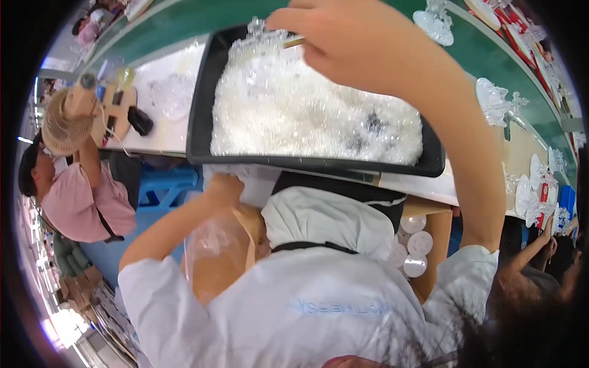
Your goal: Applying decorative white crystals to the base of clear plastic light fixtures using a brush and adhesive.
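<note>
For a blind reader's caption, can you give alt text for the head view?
The right hand holds a thin stick over a black tray heaped with clear plastic pieces. The left hand grips a clear bag below the tray's edge.

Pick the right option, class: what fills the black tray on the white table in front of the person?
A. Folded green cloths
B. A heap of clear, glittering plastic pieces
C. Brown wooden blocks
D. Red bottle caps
B: the black tray is heaped with clear plastic pieces, and the right hand reaches over them from above.
</note>
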### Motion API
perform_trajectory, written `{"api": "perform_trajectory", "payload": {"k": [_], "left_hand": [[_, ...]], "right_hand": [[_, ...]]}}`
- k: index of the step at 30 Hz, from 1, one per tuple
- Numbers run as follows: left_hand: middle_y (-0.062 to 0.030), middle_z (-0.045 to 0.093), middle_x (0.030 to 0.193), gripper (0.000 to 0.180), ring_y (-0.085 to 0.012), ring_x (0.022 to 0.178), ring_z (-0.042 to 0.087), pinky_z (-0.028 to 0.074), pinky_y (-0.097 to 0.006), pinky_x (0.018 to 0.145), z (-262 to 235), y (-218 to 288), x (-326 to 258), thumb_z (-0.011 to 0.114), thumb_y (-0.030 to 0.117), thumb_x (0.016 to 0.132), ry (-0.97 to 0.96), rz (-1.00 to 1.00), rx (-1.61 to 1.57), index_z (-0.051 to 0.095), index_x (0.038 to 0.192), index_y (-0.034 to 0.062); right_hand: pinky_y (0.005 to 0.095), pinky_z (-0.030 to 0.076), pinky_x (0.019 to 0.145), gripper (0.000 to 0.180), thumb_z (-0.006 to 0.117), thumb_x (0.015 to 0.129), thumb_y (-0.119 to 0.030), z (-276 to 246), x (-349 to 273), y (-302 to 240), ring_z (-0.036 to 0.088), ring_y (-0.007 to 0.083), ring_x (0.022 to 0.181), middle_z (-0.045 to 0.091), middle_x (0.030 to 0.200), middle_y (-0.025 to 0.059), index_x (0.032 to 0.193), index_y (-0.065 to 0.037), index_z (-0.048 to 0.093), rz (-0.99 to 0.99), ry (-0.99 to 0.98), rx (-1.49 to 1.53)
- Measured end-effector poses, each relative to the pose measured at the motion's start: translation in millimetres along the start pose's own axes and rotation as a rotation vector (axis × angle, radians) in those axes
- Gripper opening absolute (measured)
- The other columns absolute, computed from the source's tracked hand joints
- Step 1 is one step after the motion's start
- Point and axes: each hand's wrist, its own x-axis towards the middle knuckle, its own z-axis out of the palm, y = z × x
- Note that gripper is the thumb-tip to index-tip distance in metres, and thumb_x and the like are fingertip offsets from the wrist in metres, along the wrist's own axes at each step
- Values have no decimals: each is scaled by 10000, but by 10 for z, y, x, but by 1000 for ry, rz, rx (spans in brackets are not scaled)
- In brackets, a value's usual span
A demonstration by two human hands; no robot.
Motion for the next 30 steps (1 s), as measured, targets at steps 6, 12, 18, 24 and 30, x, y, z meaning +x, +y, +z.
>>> {"api": "perform_trajectory", "payload": {"k": [6, 12, 18, 24, 30], "left_hand": [[-127, 680, 848, 146, -328, 745, 672, 544, -424, 649, -1425, 1077, -823, 675, 167, 776, 500, 672, -235, 644, 866, 56], [-180, 682, 931, 232, -282, 707, 665, 543, -362, 650, -2417, 619, -1375, 635, 118, 857, 1008, 164, -609, 640, 1042, -21], [-362, 485, 1330, 745, -481, 1064, 607, 476, -489, 973, -2505, 69, -885, 629, 269, 841, 668, -122, -266, 342, 1396, -136], [-362, 449, 1361, 679, -500, 1117, 558, 476, -475, 968, -2560, 267, -518, 563, 133, 817, 692, -63, -268, 341, 1402, -132], [-334, 351, 1472, 600, -487, 1313, 403, 349, -472, 1110, -2732, 369, -394, 524, 95, 888, 990, 373, -331, 348, 1444, -44]], "right_hand": [[433, 537, 822, 465, 670, 889, -261, 509, 575, 432, 656, 346, 981, 660, 1020, 152, 1315, -119, 547, 64, 163, 0], [449, 538, 818, 246, 662, 888, -151, 402, 350, 476, 661, 375, 944, 663, 949, 201, 1101, -43, 604, 99, 38, 46], [459, 550, 764, 151, 619, 842, -5, 145, -165, 460, 668, 394, 902, 660, 898, 217, 992, 6, 604, 244, -133, -236], [449, 557, 724, 132, 621, 797, 40, 258, -330, 367, 678, 386, 857, 663, 879, 216, 928, 35, 602, 200, -112, -184], [454, 551, 699, 114, 624, 781, 48, 231, -411, 439, 674, 400, 843, 656, 851, 227, 893, 45, 599, 235, -119, -99]]}}
